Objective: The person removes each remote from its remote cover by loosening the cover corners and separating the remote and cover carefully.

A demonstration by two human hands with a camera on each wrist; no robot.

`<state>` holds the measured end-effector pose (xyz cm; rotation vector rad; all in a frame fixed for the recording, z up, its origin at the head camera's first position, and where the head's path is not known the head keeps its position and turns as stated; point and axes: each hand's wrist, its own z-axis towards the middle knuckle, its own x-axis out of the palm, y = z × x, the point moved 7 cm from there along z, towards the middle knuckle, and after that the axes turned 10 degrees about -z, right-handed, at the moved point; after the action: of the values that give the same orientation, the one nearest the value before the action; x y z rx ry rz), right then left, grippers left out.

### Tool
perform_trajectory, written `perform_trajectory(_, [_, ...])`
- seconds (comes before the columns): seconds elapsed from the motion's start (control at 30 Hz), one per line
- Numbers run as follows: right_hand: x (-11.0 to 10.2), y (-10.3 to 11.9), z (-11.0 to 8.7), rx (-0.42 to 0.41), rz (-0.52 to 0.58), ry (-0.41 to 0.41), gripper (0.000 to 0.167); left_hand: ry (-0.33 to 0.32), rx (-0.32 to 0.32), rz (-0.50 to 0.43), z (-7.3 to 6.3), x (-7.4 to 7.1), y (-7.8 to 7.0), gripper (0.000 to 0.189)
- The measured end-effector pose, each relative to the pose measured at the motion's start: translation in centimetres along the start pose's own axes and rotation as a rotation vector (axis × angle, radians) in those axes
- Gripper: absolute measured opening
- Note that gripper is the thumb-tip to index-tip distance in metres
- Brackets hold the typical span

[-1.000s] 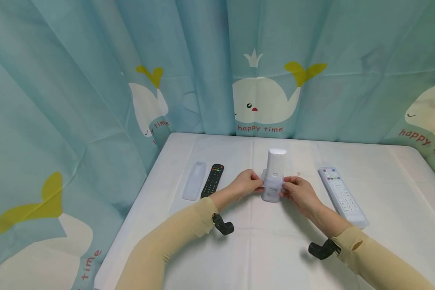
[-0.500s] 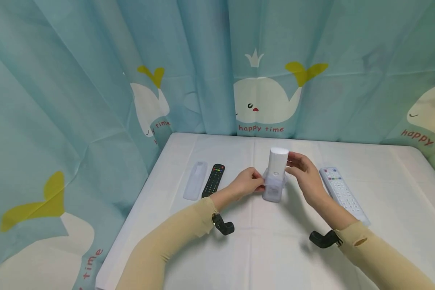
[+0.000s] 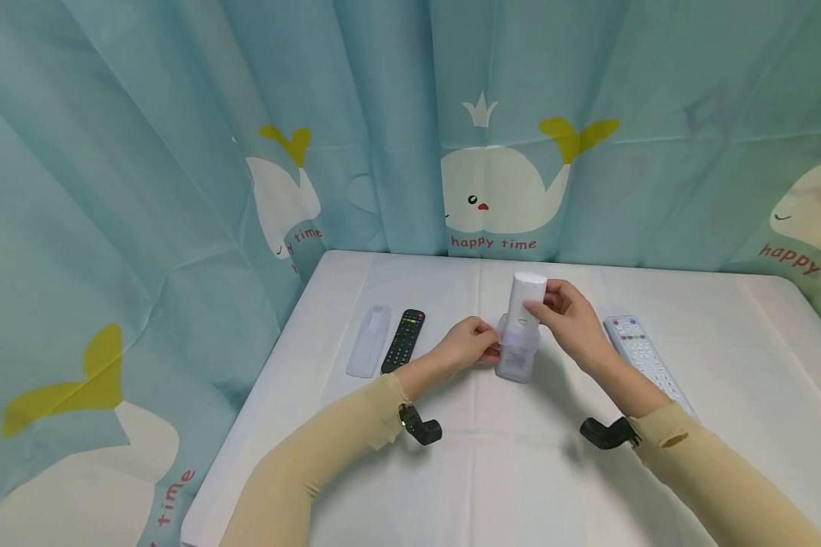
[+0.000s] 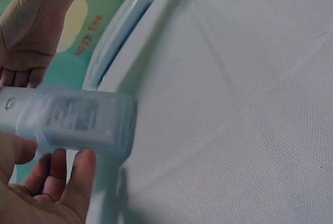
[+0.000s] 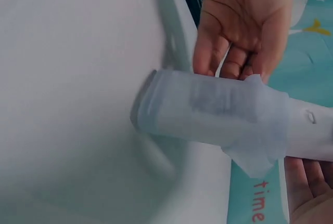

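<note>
A white remote control [image 3: 528, 292], back side toward me, stands upright with its lower part inside a translucent silicone sleeve [image 3: 516, 363]. The sleeve's upper edge looks folded outward around the remote, as the right wrist view shows on the sleeve [image 5: 208, 107]. My left hand [image 3: 468, 342] pinches the sleeve's rim from the left. My right hand [image 3: 575, 323] grips the remote's bare upper part, thumb on its back. In the left wrist view the sleeve's bottom [image 4: 112, 122] is close to the tabletop; whether it touches cannot be told.
To the left lie an empty translucent sleeve [image 3: 369, 342] and a black remote [image 3: 404, 338]. A white remote in a clear sleeve [image 3: 646, 357] lies to the right, partly behind the right forearm. A whale-print curtain [image 3: 383, 152] hangs behind the white table [image 3: 438, 471].
My right hand has let go of the sleeve's right rim, risen, and taken hold of the white remote's upper part. My left hand has stayed at the sleeve.
</note>
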<state>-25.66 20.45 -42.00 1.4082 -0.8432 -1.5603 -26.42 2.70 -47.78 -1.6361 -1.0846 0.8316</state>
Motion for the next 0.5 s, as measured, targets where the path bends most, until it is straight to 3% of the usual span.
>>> perform_trajectory(0.13, [-0.4,-0.4,0.4,0.034,0.039,-0.024,0.052,0.030,0.045,0.066,0.1,-0.2,-0.2,0.026])
perform_trajectory(0.3, [-1.0,-0.7,0.8,0.098,0.107,-0.079,0.060,0.061,0.208,0.254,0.0,-0.4,-1.2,0.037])
perform_trajectory(0.5, [-1.3,-0.4,1.2,0.135,0.166,-0.076,0.070,0.004,0.354,0.482,-0.6,-0.8,-2.8,0.040])
